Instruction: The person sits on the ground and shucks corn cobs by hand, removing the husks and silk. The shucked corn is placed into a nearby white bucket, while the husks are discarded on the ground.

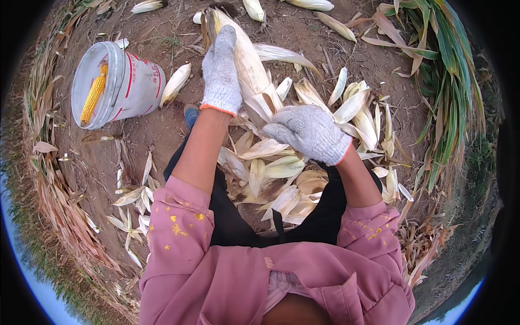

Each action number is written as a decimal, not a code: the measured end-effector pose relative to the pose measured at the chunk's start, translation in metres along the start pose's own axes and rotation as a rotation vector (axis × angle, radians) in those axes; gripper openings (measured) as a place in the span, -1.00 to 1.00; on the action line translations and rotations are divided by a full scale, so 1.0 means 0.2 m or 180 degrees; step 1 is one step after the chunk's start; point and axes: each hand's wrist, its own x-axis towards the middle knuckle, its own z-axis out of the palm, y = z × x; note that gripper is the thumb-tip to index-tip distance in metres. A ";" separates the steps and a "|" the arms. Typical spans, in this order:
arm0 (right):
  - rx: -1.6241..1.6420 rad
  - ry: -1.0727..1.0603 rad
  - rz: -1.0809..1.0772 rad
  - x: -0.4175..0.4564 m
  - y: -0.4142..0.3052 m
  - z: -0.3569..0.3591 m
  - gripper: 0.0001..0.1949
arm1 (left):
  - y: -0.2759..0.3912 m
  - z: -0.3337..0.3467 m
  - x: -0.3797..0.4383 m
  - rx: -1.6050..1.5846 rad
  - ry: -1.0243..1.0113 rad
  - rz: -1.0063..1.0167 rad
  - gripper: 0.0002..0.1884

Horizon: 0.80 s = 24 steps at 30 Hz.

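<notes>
My left hand [222,73], in a white knit glove with an orange cuff edge, grips the upper part of a corn ear in dry pale husk [248,65]. Low on the same ear, at its stem end, my right hand [306,129] is closed on the husk, in a matching glove. No kernels of this ear can be seen. Loose torn husks [276,162] lie in a heap below it, between my legs. To the left, a white plastic bucket [140,85] lies tilted with its mouth towards me, and one bare yellow corn cob [94,95] is inside.
Unopened ears in husk lie on the soil, one beside the bucket [176,84] and several at the top, such as this one [335,26]. Green corn leaves [451,73] are piled at the right. Dry stalks and leaves [61,203] run along the left.
</notes>
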 end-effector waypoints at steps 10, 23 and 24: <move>-0.0562 -0.3464 0.0549 -0.34 0.09 0.34 -0.44 | 0.34 -0.20 0.15 -0.0977 0.0708 0.0516 -0.22; 0.0846 0.1525 0.1028 0.13 0.09 0.17 -0.18 | 0.11 0.10 -0.10 0.0124 -0.0259 0.0266 -0.30; 0.1071 0.1325 0.1118 0.15 0.04 0.16 -0.09 | 0.10 0.09 -0.12 0.0278 -0.0284 0.0228 -0.26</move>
